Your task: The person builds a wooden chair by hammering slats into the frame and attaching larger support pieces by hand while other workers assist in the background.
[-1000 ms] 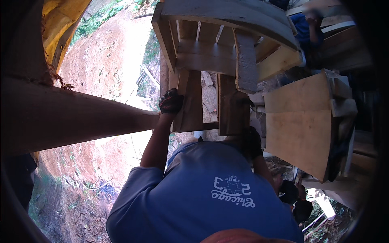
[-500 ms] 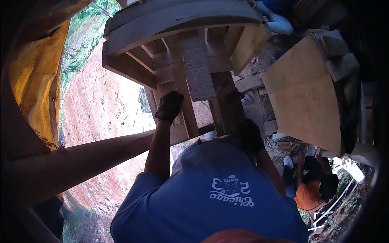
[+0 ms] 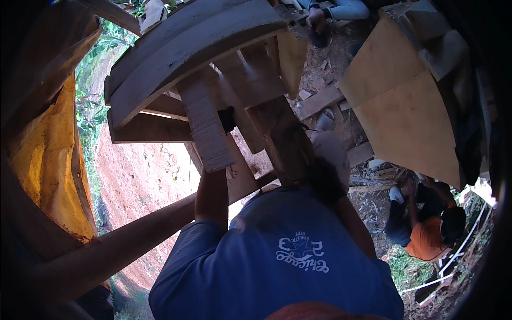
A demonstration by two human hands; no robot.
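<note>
A slatted wooden frame point(image 3: 192, 64) built of broad boards stands before me. A pale rough plank point(image 3: 205, 133) juts from it toward me. My left hand point(image 3: 227, 118), in a black glove, reaches in among the boards, and the pale plank covers most of it. It is against the wood there, but its grip is hidden. My right hand point(image 3: 326, 181), also darkly gloved, is low beside a thick dark timber point(image 3: 282, 141). Shadow and blur hide its fingers and whatever they touch.
A large plywood panel point(image 3: 400, 101) stands at the right. A person in an orange top point(image 3: 426, 240) crouches at lower right; another person's hand point(image 3: 316, 20) shows at the top. A long beam point(image 3: 133, 224) crosses the left, near a yellow sheet point(image 3: 48, 165). Wood scraps point(image 3: 320, 101) litter the ground.
My left hand has moved farther away, from a slat's near part to behind the pale plank. The slatted frame now appears farther left and tilted. My right hand remains low beside the timber.
</note>
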